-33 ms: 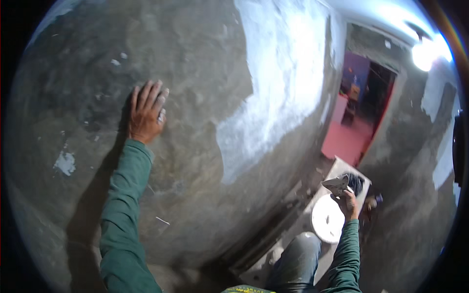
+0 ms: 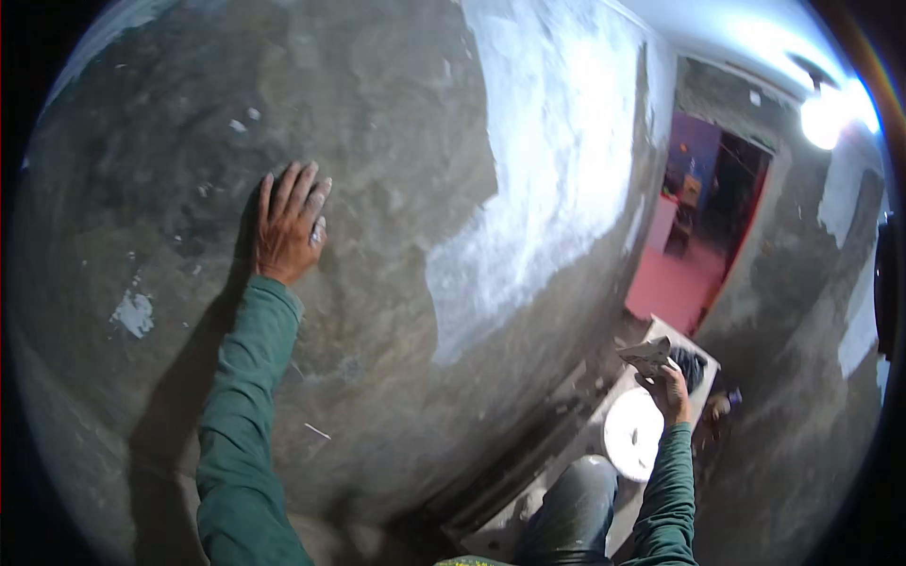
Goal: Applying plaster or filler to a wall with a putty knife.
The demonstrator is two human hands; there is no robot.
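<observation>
My left hand lies flat against the grey plaster wall, fingers stretched upward and pale with dust. To its right, a broad patch of white coating covers part of the same wall. Low on the right, my right hand grips a putty knife with a wide, smeared metal blade; the handle is mostly hidden in my fingers. Just below that hand stands a round white bucket, its inside too bright to make out clearly.
The bucket rests on a pale plank, with a black bundle at its far end. My bent knee is beside the bucket. Beyond is a doorway onto a reddish floor. A bright lamp shines at upper right.
The whole view has shifted slightly, so the wall and doorway sit a little lower and further right. My left hand stays on the wall; my right still grips the putty knife.
</observation>
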